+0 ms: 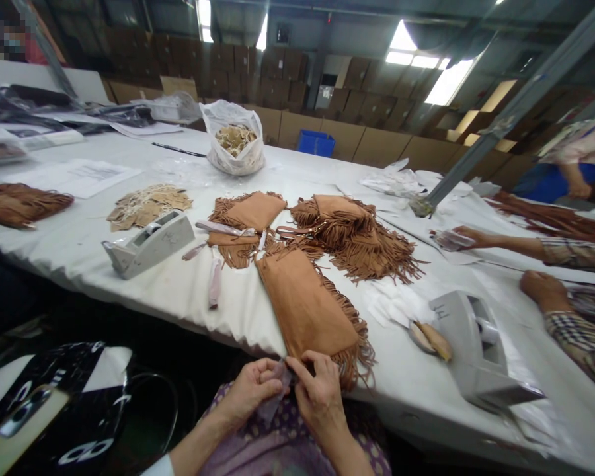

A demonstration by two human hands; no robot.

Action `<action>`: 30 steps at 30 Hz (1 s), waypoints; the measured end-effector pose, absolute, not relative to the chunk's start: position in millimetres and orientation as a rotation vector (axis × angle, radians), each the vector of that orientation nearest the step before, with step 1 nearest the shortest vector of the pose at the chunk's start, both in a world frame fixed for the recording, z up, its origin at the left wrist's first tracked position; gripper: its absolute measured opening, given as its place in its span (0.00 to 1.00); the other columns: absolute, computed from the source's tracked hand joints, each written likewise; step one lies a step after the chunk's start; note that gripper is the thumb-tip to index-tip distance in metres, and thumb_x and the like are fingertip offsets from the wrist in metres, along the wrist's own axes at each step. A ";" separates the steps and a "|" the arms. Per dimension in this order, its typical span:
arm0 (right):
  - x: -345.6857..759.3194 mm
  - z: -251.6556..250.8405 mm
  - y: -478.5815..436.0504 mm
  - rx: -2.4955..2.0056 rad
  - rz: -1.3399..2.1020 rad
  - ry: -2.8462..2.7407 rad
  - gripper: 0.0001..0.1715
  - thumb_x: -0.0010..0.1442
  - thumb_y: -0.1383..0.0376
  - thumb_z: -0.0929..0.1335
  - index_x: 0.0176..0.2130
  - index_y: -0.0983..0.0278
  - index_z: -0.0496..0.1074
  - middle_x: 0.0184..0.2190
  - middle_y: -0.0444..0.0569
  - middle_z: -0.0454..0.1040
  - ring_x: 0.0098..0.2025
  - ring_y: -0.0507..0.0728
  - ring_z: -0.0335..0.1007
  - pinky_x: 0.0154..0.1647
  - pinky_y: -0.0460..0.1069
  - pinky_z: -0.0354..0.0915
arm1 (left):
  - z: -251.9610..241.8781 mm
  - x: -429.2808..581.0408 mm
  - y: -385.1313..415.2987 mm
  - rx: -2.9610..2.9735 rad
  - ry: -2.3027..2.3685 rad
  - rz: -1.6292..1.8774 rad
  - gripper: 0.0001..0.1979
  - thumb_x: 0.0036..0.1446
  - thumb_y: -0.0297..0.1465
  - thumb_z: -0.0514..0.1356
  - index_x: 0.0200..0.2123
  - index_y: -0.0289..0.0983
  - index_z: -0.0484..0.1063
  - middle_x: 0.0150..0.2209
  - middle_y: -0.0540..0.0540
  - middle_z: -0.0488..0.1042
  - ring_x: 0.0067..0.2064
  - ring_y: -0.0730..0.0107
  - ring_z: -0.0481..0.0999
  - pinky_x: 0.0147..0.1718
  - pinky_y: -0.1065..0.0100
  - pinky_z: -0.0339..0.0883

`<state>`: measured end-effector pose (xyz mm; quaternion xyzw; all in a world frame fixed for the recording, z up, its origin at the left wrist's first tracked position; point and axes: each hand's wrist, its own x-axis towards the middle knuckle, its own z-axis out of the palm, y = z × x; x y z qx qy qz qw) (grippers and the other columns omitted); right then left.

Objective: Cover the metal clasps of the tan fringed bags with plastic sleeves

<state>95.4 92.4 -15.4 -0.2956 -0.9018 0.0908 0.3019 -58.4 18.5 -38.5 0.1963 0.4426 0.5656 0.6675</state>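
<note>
A tan suede fringed bag lies on the white table, its near end hanging over the front edge. My left hand and my right hand meet just below that edge, both pinching a small greyish piece at the bag's near corner. More fringed bags lie farther back in the middle of the table.
A grey tape dispenser stands left of the bags, another at the right. Paper tags, a plastic bag and papers lie behind. Another person's hands work at the right. A phone rests at lower left.
</note>
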 end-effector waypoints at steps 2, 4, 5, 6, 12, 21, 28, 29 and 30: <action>95.6 -16.9 92.4 -0.792 0.288 -2.376 0.24 0.52 0.76 0.61 0.46 0.59 0.72 0.40 0.51 0.65 0.42 0.59 0.61 0.40 0.55 0.60 | -37.3 -57.4 21.9 0.465 1.014 1.285 0.19 0.42 0.34 0.70 0.36 0.32 0.71 0.27 0.48 0.76 0.26 0.76 0.71 0.26 0.76 0.59; 95.5 -18.0 92.5 -0.800 0.338 -2.354 0.24 0.52 0.77 0.61 0.44 0.60 0.73 0.40 0.51 0.66 0.42 0.59 0.62 0.40 0.55 0.60 | -36.5 -55.6 25.2 0.469 1.038 1.290 0.19 0.41 0.35 0.70 0.35 0.32 0.72 0.25 0.50 0.74 0.23 0.78 0.68 0.24 0.76 0.57; 95.3 -18.2 92.7 -0.805 0.359 -2.342 0.24 0.51 0.77 0.61 0.44 0.60 0.73 0.40 0.50 0.66 0.42 0.59 0.63 0.40 0.55 0.60 | -36.0 -54.2 26.8 0.467 1.049 1.290 0.19 0.41 0.36 0.70 0.35 0.32 0.71 0.23 0.52 0.73 0.22 0.79 0.66 0.23 0.77 0.55; 95.0 -18.1 92.9 -0.806 0.378 -2.334 0.24 0.51 0.77 0.61 0.43 0.60 0.73 0.40 0.50 0.67 0.42 0.59 0.63 0.40 0.55 0.60 | -35.3 -52.7 28.2 0.462 1.055 1.292 0.19 0.41 0.36 0.70 0.34 0.32 0.71 0.22 0.53 0.72 0.20 0.80 0.64 0.21 0.77 0.54; 98.6 -9.9 93.9 -0.794 0.521 -2.276 0.23 0.54 0.75 0.61 0.48 0.60 0.69 0.39 0.50 0.72 0.42 0.59 0.68 0.43 0.56 0.63 | -24.7 -42.7 35.2 0.381 1.091 1.342 0.19 0.41 0.41 0.70 0.30 0.32 0.73 0.23 0.49 0.74 0.23 0.75 0.69 0.24 0.75 0.58; 104.1 0.2 88.2 -0.818 0.544 -2.318 0.25 0.55 0.69 0.66 0.53 0.60 0.64 0.44 0.53 0.72 0.46 0.61 0.68 0.46 0.56 0.66 | -10.8 -41.7 40.6 0.054 1.096 1.461 0.20 0.28 0.29 0.75 0.29 0.32 0.74 0.23 0.46 0.76 0.25 0.71 0.74 0.28 0.71 0.65; 99.9 -1.1 90.0 -0.837 0.488 -2.363 0.20 0.55 0.71 0.65 0.49 0.61 0.69 0.41 0.51 0.72 0.43 0.60 0.68 0.43 0.56 0.65 | -11.8 -40.9 39.8 0.149 1.158 1.467 0.18 0.33 0.33 0.73 0.28 0.32 0.73 0.23 0.47 0.76 0.25 0.72 0.73 0.27 0.72 0.64; 100.2 -1.7 90.7 -0.830 0.496 -2.352 0.19 0.56 0.71 0.64 0.48 0.60 0.69 0.40 0.51 0.72 0.43 0.59 0.68 0.43 0.56 0.65 | -12.2 -41.2 40.0 0.167 1.172 1.460 0.17 0.34 0.34 0.73 0.27 0.31 0.73 0.22 0.47 0.75 0.24 0.73 0.73 0.26 0.73 0.64; 100.7 -2.3 91.0 -0.822 0.508 -2.339 0.19 0.56 0.71 0.64 0.47 0.60 0.70 0.40 0.51 0.73 0.42 0.59 0.69 0.43 0.56 0.66 | -11.9 -41.5 40.5 0.185 1.191 1.457 0.17 0.34 0.34 0.72 0.27 0.31 0.73 0.22 0.48 0.75 0.23 0.74 0.72 0.25 0.73 0.63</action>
